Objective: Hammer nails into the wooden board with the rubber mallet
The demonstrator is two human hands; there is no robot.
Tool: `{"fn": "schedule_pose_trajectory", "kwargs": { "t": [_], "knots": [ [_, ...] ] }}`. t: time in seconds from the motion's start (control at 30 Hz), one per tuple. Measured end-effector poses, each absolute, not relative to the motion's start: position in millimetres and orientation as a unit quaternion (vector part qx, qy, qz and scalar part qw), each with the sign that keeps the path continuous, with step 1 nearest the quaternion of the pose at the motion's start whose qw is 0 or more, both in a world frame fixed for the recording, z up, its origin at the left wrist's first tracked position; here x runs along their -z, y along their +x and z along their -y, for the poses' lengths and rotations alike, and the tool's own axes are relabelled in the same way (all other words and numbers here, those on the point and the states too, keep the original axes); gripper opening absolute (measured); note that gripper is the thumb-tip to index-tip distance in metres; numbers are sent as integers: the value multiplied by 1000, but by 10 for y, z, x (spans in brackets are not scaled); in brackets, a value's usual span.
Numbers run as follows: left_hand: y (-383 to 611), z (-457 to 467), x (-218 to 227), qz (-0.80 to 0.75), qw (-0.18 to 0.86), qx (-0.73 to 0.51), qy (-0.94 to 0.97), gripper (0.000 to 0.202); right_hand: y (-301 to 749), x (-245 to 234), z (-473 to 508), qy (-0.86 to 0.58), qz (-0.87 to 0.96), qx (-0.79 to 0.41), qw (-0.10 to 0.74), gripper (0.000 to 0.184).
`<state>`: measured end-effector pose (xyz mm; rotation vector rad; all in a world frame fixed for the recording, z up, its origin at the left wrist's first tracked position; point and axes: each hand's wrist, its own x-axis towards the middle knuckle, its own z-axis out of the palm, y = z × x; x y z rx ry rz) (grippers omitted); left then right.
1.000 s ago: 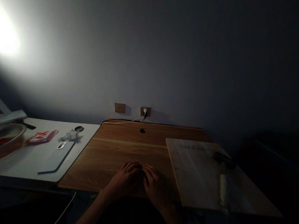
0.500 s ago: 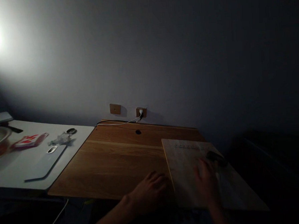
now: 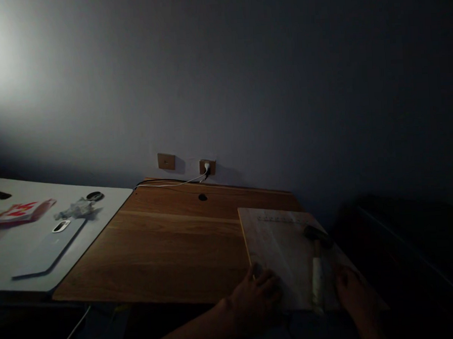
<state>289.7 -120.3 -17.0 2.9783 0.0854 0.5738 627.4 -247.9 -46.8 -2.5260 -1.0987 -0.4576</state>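
Observation:
A light wooden board (image 3: 287, 247) lies on the right part of the wooden desk, with a row of small marks or nails near its far edge. A hammer (image 3: 317, 281) rests on it, dark head away from me and pale-wrapped handle towards me. My left hand (image 3: 258, 294) is at the board's front left edge, fingers curled; a small pale thing seems to show by the fingertips, too dark to name. To the right of the hammer, my right hand (image 3: 350, 287) is at the board's right edge, apart from the handle. Its fingers are lost in shadow.
The brown desk (image 3: 169, 243) adjoins a white table (image 3: 11, 261) bearing a flat grey panel (image 3: 54, 249), a crumpled clear bag (image 3: 74, 209), a dark round item (image 3: 95, 196) and a red-and-white packet (image 3: 25, 210). Cables run to a wall socket (image 3: 207, 167).
My left hand has moved right, from the desk onto the board's edge. My right hand has moved right, from left of the hammer to its right side. The view has shifted slightly.

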Motion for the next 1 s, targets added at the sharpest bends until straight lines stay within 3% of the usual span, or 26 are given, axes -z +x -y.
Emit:
{"fn": "schedule_pose_trajectory", "kwargs": {
  "t": [0.47,0.73,1.0],
  "knots": [
    [2940,1108,58,-68,98,-154,981,35,6102,283,2511,-904,370,148,155,39],
    [2293,916,-118,-147,85,-149,974,25,5620,240,2528,-896,386,181,120,61],
    [1433,662,-181,-210,101,-152,961,21,4956,277,2315,-849,459,153,214,54]
  ]
}}
